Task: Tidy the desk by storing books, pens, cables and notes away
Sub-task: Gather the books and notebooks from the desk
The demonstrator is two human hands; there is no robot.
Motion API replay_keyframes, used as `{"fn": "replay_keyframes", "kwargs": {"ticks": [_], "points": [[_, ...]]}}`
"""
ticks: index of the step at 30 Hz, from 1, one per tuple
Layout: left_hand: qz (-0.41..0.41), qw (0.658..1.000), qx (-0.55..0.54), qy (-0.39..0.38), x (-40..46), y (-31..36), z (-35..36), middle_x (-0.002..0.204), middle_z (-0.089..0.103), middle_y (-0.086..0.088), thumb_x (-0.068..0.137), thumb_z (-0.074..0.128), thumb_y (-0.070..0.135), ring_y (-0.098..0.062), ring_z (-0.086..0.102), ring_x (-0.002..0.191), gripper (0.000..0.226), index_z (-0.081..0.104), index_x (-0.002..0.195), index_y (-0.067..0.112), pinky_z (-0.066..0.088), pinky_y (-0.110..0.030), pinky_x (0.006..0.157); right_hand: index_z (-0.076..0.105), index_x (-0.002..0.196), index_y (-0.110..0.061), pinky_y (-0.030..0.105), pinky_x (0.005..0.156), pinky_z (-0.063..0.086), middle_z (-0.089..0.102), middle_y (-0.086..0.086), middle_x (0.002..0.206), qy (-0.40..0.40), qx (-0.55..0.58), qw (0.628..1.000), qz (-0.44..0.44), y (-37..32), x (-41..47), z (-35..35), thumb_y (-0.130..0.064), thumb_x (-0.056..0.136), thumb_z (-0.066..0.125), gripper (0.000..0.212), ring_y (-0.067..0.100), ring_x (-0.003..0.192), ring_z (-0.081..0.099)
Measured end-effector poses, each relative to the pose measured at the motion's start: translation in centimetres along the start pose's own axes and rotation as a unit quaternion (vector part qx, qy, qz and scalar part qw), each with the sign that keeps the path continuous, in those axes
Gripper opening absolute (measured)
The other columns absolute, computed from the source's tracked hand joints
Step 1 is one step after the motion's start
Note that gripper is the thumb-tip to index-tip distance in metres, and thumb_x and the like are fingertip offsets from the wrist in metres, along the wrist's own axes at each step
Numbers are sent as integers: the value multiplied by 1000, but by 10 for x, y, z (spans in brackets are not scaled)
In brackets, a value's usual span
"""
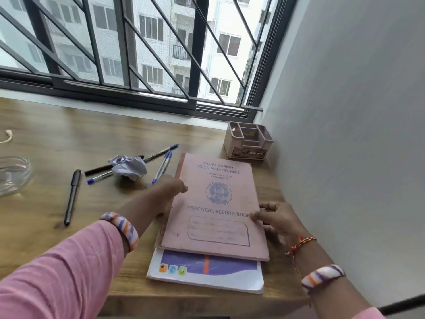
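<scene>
A pink record book (216, 203) lies on top of a white and purple notebook (207, 270) near the desk's right end. My left hand (167, 192) grips the pink book's left edge. My right hand (276, 219) holds its right edge. Several pens lie to the left: a black pen (72, 196), blue pens (162, 166) (99, 178) and a long black pen (158, 153). A crumpled paper ball (128, 166) rests among them.
A pink desk organiser (248, 141) stands in the back right corner by the wall (345, 134). A glass dish (11, 176) sits at the left edge, with a white cable end (7, 135) behind it. The barred window (138, 54) runs along the back.
</scene>
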State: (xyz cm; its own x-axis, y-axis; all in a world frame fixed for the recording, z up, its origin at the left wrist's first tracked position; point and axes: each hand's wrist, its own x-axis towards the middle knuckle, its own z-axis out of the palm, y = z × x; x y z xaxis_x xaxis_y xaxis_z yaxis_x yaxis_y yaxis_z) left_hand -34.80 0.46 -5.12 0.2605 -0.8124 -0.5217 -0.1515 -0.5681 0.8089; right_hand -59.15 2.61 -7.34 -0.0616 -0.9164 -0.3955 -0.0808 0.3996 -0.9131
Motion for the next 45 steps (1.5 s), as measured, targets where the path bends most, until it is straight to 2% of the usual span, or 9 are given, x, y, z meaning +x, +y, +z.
{"fn": "replay_keyframes", "kwargs": {"ticks": [8, 14, 19, 24, 30, 37, 39, 42, 45], "points": [[9, 1000, 10, -10, 1, -7, -3, 123, 56, -16, 88, 59, 8, -31, 53, 113, 38, 49, 124, 3, 44, -35, 94, 60, 90, 0, 20, 50, 56, 65, 15, 78, -14, 77, 997, 25, -18, 8, 3, 16, 80, 56, 19, 23, 72, 61], [13, 1000, 10, -21, 0, -6, -3, 124, 58, -15, 86, 61, 10, -31, 55, 113, 42, 49, 126, 3, 45, -43, 100, 60, 87, -3, 35, 86, 53, 66, 17, 87, 18, 141, 989, 39, -8, 12, -7, 9, 78, 62, 15, 28, 90, 61], [16, 1000, 6, -16, -1, -5, 0, 123, 57, -16, 86, 62, 11, -31, 55, 111, 41, 49, 124, 3, 46, -43, 98, 58, 91, -1, 27, 55, 57, 70, 12, 62, 11, 149, 988, 36, -12, 12, -4, 8, 80, 61, 14, 24, 72, 63], [27, 999, -34, -23, -4, -6, 2, 126, 55, -14, 87, 60, 9, -30, 51, 116, 41, 47, 125, 1, 43, -35, 88, 58, 90, -1, 25, 50, 57, 66, 17, 76, 3, 135, 990, 39, -17, 5, -2, 12, 81, 58, 16, 26, 73, 61], [52, 998, -30, -10, 1, -8, -7, 116, 60, -21, 84, 64, 10, -35, 58, 106, 41, 52, 119, -5, 49, -39, 90, 59, 86, -6, 31, 81, 51, 66, 13, 86, -2, 121, 992, 32, -4, -2, 3, 8, 79, 61, 17, 25, 87, 60], [66, 996, 8, -57, 1, -12, -7, 118, 61, -16, 88, 58, 8, -29, 56, 104, 34, 55, 120, -1, 46, -36, 87, 58, 87, -7, 17, 46, 53, 65, 11, 84, 23, 178, 984, 21, 3, -5, 3, 6, 81, 61, 16, 21, 77, 60], [77, 995, 1, -70, 0, -15, -7, 119, 61, -13, 88, 58, 8, -26, 54, 103, 35, 55, 122, 1, 44, -33, 86, 58, 91, -5, 21, 47, 54, 65, 13, 86, 39, 145, 989, 6, 4, -3, 7, 5, 82, 61, 15, 21, 75, 61], [115, 993, 36, -15, -8, -25, -6, 115, 63, -6, 80, 64, 18, -25, 57, 105, 36, 58, 115, 10, 48, -36, 93, 61, 109, -1, 40, 80, 55, 66, 18, 108, 132, -27, 989, -62, 9, 4, 22, -4, 79, 67, 31, 27, 92, 63], [188, 977, 97, 26, -22, -26, -21, 110, 66, -6, 81, 62, 16, -25, 60, 105, 29, 63, 109, 12, 49, -37, 93, 62, 118, -13, 37, 96, 44, 62, 10, 119, 231, -344, 884, -215, -1, -6, 45, -17, 77, 66, 42, 29, 113, 53]]}}
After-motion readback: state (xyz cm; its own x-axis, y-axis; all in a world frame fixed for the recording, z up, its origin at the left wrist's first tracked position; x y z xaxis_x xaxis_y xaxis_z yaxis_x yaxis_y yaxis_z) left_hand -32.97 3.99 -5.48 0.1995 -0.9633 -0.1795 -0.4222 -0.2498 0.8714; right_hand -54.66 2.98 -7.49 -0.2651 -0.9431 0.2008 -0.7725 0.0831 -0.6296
